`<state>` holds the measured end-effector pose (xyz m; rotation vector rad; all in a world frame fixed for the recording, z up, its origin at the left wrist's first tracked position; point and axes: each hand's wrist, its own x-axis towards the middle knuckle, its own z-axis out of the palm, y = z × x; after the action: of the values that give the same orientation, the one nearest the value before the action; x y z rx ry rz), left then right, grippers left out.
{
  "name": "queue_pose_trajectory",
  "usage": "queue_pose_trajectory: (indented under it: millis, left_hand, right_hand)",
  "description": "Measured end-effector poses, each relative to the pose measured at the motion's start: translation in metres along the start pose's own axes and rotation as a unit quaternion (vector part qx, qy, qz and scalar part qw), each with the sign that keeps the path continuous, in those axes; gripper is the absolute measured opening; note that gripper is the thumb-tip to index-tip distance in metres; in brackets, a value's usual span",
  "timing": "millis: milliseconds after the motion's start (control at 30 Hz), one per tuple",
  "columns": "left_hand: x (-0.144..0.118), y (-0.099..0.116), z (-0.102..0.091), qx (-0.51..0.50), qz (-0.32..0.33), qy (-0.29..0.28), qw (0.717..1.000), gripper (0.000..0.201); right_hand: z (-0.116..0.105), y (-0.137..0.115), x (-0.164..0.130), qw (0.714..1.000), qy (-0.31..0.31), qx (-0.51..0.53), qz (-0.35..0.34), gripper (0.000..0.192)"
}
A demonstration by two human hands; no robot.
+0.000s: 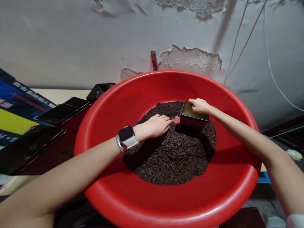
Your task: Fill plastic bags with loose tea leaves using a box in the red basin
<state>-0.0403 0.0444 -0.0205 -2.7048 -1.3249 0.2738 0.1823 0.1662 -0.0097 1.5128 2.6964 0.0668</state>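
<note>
One wide, round red plastic basin (190,205), its floor bearing a broad heap of loose dark tea leaves (171,161). One rectangular tin (193,125), dark-sided with a brassy upper face, standing tilted in the far right part of the heap, its lower end among the leaves; whether that face is base or mouth cannot be told. Right hand (200,106): closed on the tin's upper far edge, pinching it between thumb and fingers, so that the tin lies directly below and before it. Left hand (158,125): palm down upon the leaves, fingers extended and laid close together, nothing visible in its grasp; the tin lies just beyond its fingertips, near but apart, a pinkish patch (175,120) showing between. Left wrist: one smartwatch (127,133), pale strap, with one bracelet (119,143). Left of basin: several dark open boxes (66,109) and a blue-and-yellow printed panel (16,118). Behind: one pale wall (95,47), paint peeling.
</note>
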Motion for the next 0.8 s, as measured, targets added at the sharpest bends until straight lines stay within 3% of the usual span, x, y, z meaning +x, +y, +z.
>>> queue_pose_trajectory:
  millis: [200, 267, 333, 433, 533, 633, 733, 800]
  left_hand:
    - [0.001, 0.010, 0.011, -0.022, 0.035, 0.012, 0.999, 0.037]
    - [0.003, 0.009, 0.016, -0.029, 0.037, 0.009, 0.999, 0.036]
    - [0.004, 0.007, 0.021, -0.028, 0.039, -0.002, 0.999, 0.035]
    - [0.006, 0.004, 0.028, -0.025, 0.041, -0.014, 0.999, 0.033]
    - [0.008, 0.001, 0.035, -0.021, 0.045, -0.025, 0.998, 0.033]
    - [0.010, -0.001, 0.040, -0.026, 0.042, -0.022, 0.999, 0.032]
    - [0.013, -0.001, 0.041, -0.022, 0.034, -0.005, 0.999, 0.032]
    - [0.015, -0.001, 0.037, -0.020, 0.027, 0.018, 0.999, 0.032]
  right_hand:
    - [-0.021, -0.006, -0.018, 0.978, 0.156, 0.099, -0.098, 0.023]
    - [-0.029, -0.013, -0.025, 0.980, 0.140, 0.100, -0.101, 0.020]
    - [-0.029, -0.020, -0.027, 0.991, 0.063, 0.085, -0.080, 0.021]
    - [-0.012, -0.024, -0.022, 0.995, -0.059, 0.062, -0.047, 0.027]
    - [0.005, -0.020, -0.015, 0.990, -0.113, 0.064, -0.054, 0.035]
    - [0.003, -0.017, -0.016, 0.993, -0.098, 0.052, -0.045, 0.028]
    - [-0.022, -0.014, -0.023, 0.994, -0.034, 0.083, -0.063, 0.013]
    - [-0.041, -0.009, -0.027, 0.986, 0.028, 0.140, -0.082, 0.017]
